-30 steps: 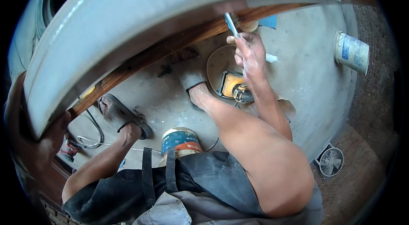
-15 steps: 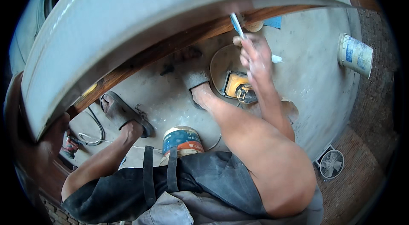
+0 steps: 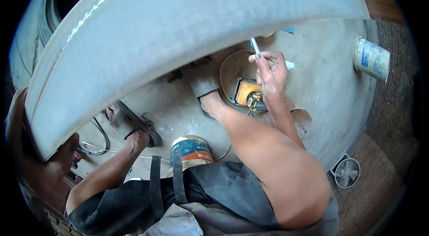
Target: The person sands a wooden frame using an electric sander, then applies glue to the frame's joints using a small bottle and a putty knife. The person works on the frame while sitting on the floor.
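A large curved panel (image 3: 178,26), grey and dusty with a dashed white line near its far left edge, stretches across the upper view. At its lower left corner my left hand (image 3: 66,152), in shadow, is closed around the edge, its fingers partly hidden. My right hand (image 3: 273,73) is just below the panel's near edge. Between its thumb and fingers it pinches a slim white-and-blue stick-like tool (image 3: 255,46), whose upper end meets the panel's edge or passes behind it; which, I cannot make out.
On the floor lie a yellow-and-black power sander (image 3: 250,93) and a cable (image 3: 100,140). A paint bucket (image 3: 191,149) stands between my legs. To the right are a white bucket (image 3: 373,59) and a small round fan (image 3: 347,173). My sandalled feet are under the panel.
The panel's near edge has come down and toward me, covering the brown wooden strip seen beneath it before. My right hand has dropped slightly with the tool.
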Tool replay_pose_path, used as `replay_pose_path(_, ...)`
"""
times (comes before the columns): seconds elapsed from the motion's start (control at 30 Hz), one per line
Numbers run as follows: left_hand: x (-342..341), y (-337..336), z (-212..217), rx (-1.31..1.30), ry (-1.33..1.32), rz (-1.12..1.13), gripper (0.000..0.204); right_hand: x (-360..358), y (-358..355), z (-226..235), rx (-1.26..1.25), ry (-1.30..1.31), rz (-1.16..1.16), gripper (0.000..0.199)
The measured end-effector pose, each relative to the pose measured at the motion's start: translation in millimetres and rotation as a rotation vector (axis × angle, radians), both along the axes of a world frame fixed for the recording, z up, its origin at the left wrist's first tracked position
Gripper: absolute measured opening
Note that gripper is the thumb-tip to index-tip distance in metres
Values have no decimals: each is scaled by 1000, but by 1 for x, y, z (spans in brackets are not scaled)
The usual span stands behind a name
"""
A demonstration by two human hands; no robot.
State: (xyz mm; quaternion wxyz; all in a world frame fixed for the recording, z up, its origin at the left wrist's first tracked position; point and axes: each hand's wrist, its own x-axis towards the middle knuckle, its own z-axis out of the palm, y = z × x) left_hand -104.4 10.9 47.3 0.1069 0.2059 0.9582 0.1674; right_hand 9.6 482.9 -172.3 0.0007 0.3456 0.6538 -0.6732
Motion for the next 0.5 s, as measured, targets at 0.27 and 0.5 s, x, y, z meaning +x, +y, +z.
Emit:
replay_pose_path(0.27,7,15,0,-50,-12,30,79,-2,0,-1,4,-10,56,16)
replay_pose_path(0.5,-6,-2,3,-86,-32,-81,82,-30,5,-4,-14,-35,107,19)
